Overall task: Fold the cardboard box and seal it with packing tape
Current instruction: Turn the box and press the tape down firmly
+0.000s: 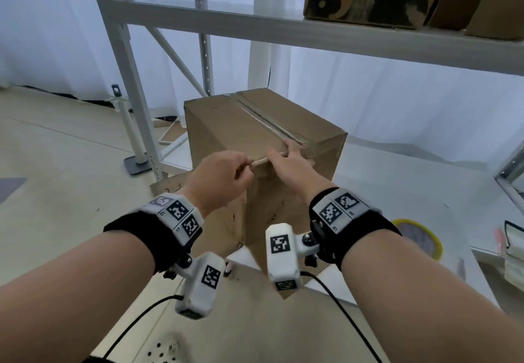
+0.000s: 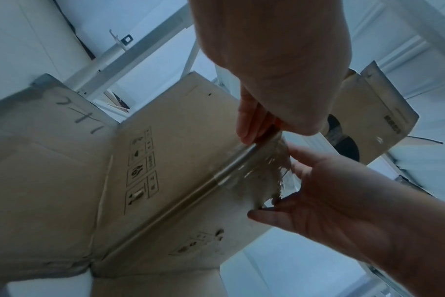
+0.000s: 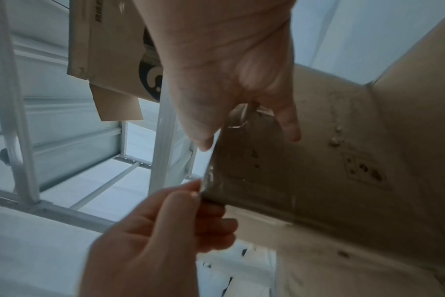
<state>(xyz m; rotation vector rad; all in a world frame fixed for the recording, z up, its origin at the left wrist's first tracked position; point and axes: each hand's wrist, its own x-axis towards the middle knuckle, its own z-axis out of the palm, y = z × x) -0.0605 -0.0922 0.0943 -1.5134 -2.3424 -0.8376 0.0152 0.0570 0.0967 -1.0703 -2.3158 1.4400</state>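
Standing upright on a white surface [image 1: 397,170] below a metal shelf [image 1: 255,26], the cardboard box [image 1: 226,124] carries packing tape [image 1: 266,120] along its top seam. The left hand [image 1: 221,175] pinches the loose tape end at the near top edge; the right hand [image 1: 292,161] grasps the tape there, fingers curled over the box edge.

Brown cardboard box [image 1: 226,127] upright on white surface, top flaps shut w/ clear tape [image 1: 266,120] along seam.

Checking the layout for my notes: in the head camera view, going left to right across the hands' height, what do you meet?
Black stand base → left hand → twisted tape end → right hand → cardboard box's right edge
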